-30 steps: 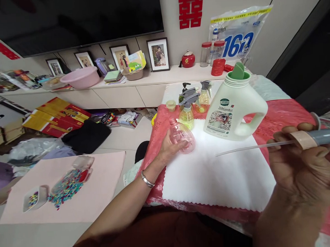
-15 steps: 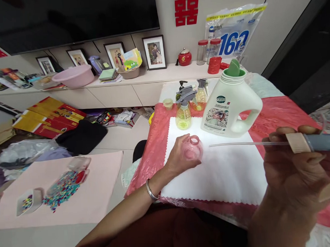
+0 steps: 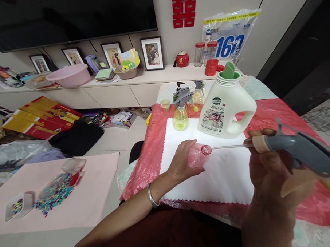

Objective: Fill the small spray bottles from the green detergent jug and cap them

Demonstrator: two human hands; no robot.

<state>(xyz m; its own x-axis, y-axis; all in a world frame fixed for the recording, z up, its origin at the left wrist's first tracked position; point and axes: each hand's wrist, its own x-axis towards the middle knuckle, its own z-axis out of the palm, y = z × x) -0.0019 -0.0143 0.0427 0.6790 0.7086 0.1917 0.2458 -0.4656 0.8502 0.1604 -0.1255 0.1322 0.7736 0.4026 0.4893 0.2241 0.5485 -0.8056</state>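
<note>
My left hand (image 3: 183,162) is wrapped round a small clear pink bottle (image 3: 197,156), tilted so its open neck faces right. In my right hand (image 3: 268,173) is a grey spray head (image 3: 300,148) with a beige collar, held sideways. Its thin dip tube (image 3: 228,147) points left, the tip at the bottle's mouth; I cannot tell whether it is inside. Both are above a white mat (image 3: 227,179) with a scalloped edge. Behind the bottle stands a yellow-green spray bottle (image 3: 180,119) with a grey trigger head.
A large white detergent jug (image 3: 226,102) with a green cap piece in its mouth stands behind the mat. An orange spray bottle (image 3: 196,100) and a small lidded tub (image 3: 165,104) are nearby. Red plastic (image 3: 279,115) covers the table. Colourful beads (image 3: 57,193) lie on a pink cloth at left.
My right hand has brought the spray head left, so the tube's tip meets the bottle's mouth. My left hand has tilted the pink bottle to the right.
</note>
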